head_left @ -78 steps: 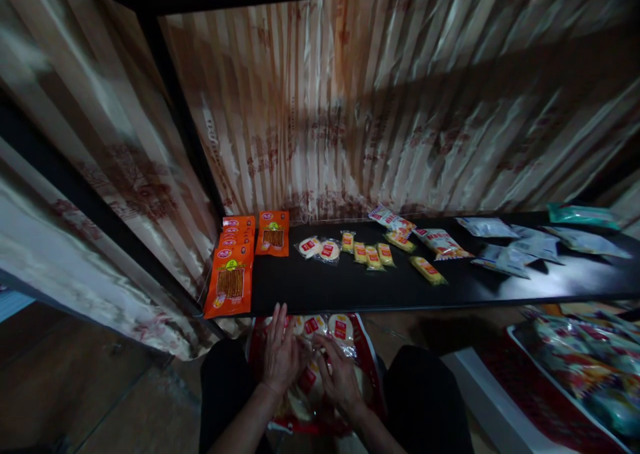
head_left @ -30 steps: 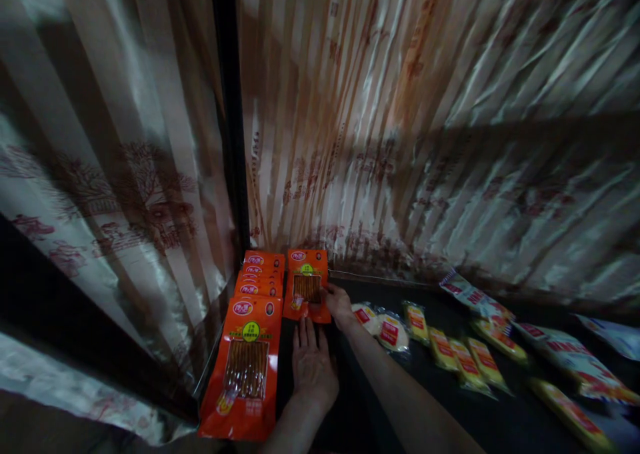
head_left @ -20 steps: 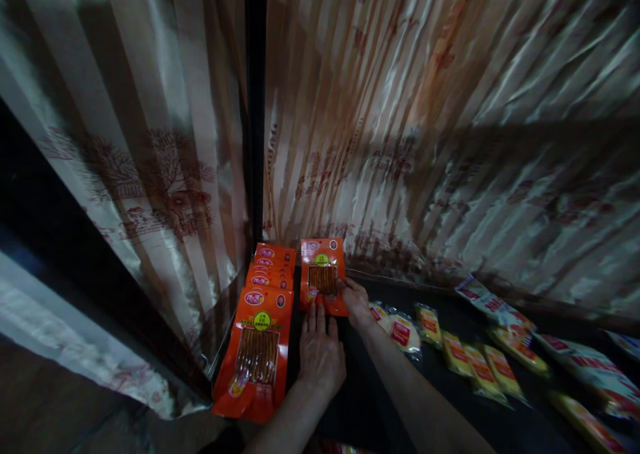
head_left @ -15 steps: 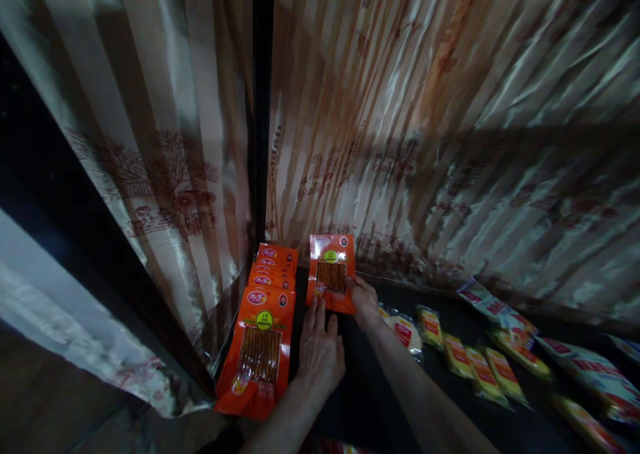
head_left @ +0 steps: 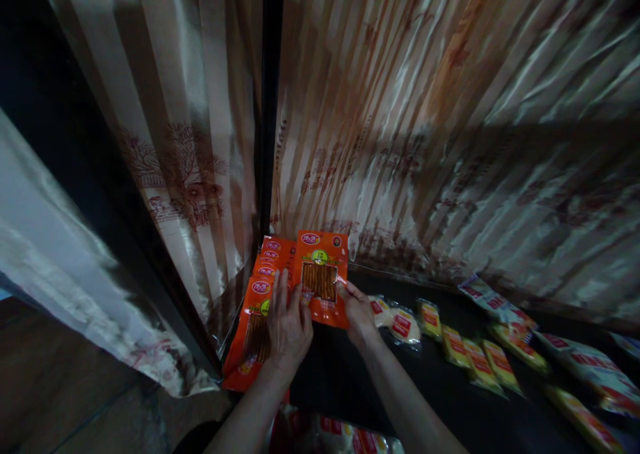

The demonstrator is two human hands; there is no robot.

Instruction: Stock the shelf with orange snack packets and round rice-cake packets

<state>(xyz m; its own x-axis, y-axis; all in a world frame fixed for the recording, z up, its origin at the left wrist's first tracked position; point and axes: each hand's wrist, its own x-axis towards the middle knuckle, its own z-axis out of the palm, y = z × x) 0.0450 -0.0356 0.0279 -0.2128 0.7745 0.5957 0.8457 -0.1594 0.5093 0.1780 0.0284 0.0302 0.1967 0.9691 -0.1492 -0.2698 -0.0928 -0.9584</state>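
My right hand [head_left: 359,313] pinches the right edge of an orange snack packet [head_left: 324,311], thumb on its front. The packet is upright, with a window showing brown sticks. My left hand [head_left: 289,326] has its fingers stretched out over a row of overlapping orange packets [head_left: 261,286] at the left. Its thumb is at the held packet's lower left edge; whether it presses on it I cannot tell. The held packet slightly overlaps the right side of that row, and my left hand hides part of the front packet.
Round wrapped snacks [head_left: 404,326] and several small yellow packets [head_left: 455,345] lie on the dark surface [head_left: 335,381] to the right, with white-and-red bags [head_left: 587,367] beyond. A container of packets [head_left: 345,434] is at the bottom. Printed curtains [head_left: 400,174] and a black post [head_left: 269,107] stand behind.
The held packet has shifted left, up against the row. My left hand has moved left and up, from the dark surface onto the row of packets. The view has turned slightly.
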